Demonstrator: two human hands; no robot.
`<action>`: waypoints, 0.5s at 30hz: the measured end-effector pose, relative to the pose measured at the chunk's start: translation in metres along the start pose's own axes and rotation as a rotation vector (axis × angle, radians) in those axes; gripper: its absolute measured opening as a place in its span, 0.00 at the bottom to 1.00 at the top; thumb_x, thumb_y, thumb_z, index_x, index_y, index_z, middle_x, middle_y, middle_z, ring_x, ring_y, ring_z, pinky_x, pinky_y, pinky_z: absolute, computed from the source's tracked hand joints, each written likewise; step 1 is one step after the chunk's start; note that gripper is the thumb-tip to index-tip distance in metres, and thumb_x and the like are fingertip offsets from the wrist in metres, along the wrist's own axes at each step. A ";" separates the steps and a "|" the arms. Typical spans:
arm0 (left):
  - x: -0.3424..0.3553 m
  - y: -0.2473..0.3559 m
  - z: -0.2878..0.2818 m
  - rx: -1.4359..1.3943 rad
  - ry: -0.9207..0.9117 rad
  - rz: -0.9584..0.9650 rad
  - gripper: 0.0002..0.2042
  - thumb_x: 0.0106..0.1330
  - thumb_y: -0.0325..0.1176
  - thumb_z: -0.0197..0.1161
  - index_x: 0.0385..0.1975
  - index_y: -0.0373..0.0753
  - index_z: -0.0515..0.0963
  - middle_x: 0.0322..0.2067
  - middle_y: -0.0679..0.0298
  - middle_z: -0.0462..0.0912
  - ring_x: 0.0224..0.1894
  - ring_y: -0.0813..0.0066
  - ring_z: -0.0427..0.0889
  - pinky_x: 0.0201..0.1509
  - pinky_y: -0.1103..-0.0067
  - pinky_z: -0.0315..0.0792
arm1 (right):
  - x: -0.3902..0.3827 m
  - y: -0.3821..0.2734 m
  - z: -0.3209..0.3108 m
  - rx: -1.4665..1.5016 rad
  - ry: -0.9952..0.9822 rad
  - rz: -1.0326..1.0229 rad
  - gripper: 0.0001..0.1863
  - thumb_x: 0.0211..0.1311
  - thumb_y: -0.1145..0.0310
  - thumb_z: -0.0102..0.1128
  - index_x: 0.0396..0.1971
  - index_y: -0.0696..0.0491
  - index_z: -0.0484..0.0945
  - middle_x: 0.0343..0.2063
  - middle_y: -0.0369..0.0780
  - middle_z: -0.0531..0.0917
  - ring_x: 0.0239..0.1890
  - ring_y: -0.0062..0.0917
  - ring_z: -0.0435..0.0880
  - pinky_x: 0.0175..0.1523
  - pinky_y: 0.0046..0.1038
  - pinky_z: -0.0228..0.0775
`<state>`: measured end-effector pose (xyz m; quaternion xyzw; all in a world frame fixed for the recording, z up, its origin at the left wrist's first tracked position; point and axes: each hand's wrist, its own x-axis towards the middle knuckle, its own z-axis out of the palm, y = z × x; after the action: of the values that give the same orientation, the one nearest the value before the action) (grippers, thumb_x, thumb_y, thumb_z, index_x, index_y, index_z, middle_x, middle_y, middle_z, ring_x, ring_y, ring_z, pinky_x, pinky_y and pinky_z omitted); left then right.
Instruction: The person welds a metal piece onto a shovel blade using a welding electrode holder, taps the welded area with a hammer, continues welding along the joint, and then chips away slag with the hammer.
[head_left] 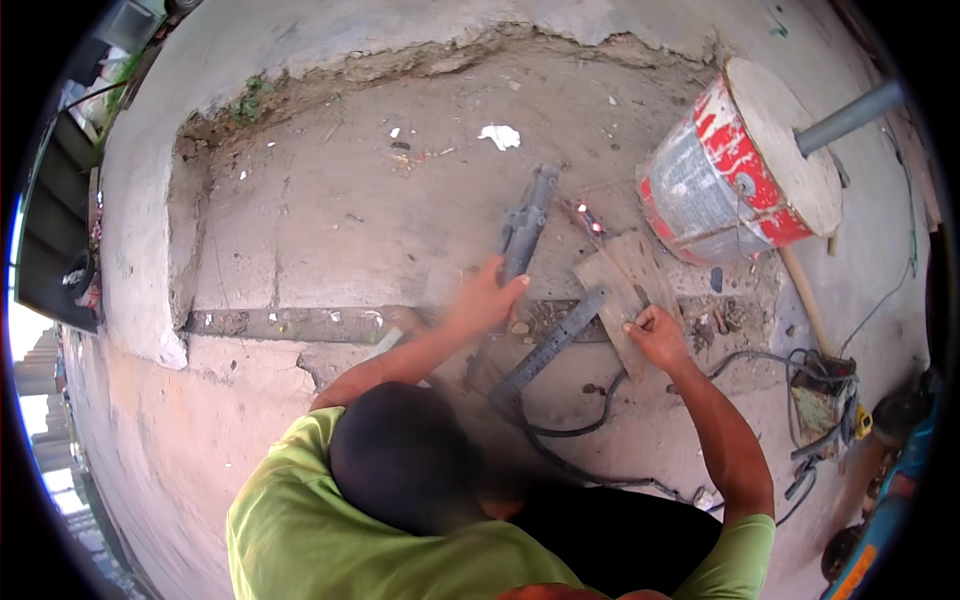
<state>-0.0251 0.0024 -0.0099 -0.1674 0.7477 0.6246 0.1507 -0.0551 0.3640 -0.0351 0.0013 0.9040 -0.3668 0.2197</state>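
My left hand (490, 297) is closed around the lower end of a grey, roughly cylindrical metal piece (528, 222), which slants up and away from me. My right hand (658, 338) has its thumb and fingers pinched together above a worn wooden board (620, 268). Whatever is in that pinch is too small to make out. Between the hands lies a dark flat metal bar (556, 340) with marks along it, its far end against the board. A dark rounded shape (405, 455), blurred along one side, hides part of the ground below my left forearm.
A red-and-silver bucket (690, 185) filled with hardened material leans at the right, a grey pipe (850, 118) sticking out. Black cable (585, 430) loops over the concrete toward a small box (822, 400). Broken concrete edges (440, 62) border the sunken dirt patch (340, 200).
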 end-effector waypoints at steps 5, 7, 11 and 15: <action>-0.013 0.016 -0.003 -0.057 -0.005 -0.020 0.34 0.70 0.47 0.66 0.69 0.32 0.64 0.30 0.63 0.82 0.22 0.77 0.81 0.30 0.77 0.77 | 0.003 -0.010 -0.002 -0.091 -0.032 0.103 0.18 0.52 0.58 0.77 0.30 0.56 0.80 0.25 0.40 0.85 0.30 0.26 0.83 0.38 0.33 0.76; -0.017 0.028 -0.005 -0.018 0.004 -0.066 0.36 0.69 0.49 0.66 0.69 0.31 0.64 0.31 0.62 0.83 0.24 0.75 0.84 0.33 0.75 0.78 | 0.002 -0.009 -0.002 -0.021 0.015 -0.039 0.18 0.52 0.58 0.77 0.30 0.56 0.80 0.25 0.41 0.85 0.31 0.28 0.83 0.39 0.34 0.76; -0.014 0.008 -0.009 0.140 -0.011 0.080 0.36 0.70 0.46 0.66 0.71 0.32 0.62 0.34 0.59 0.84 0.27 0.73 0.85 0.33 0.73 0.80 | 0.000 -0.017 -0.007 -0.115 -0.022 0.081 0.17 0.54 0.59 0.76 0.30 0.56 0.79 0.25 0.41 0.84 0.31 0.29 0.83 0.40 0.35 0.76; 0.030 -0.075 0.002 0.311 0.193 0.560 0.39 0.69 0.50 0.66 0.73 0.35 0.60 0.34 0.59 0.84 0.28 0.71 0.85 0.33 0.71 0.81 | -0.001 -0.006 -0.004 -0.186 0.015 0.068 0.19 0.53 0.57 0.76 0.31 0.56 0.81 0.27 0.43 0.85 0.33 0.32 0.84 0.42 0.37 0.76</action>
<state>-0.0190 -0.0095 -0.0901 0.0112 0.8619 0.5014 -0.0746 -0.0574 0.3624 -0.0278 0.0144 0.9352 -0.2735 0.2246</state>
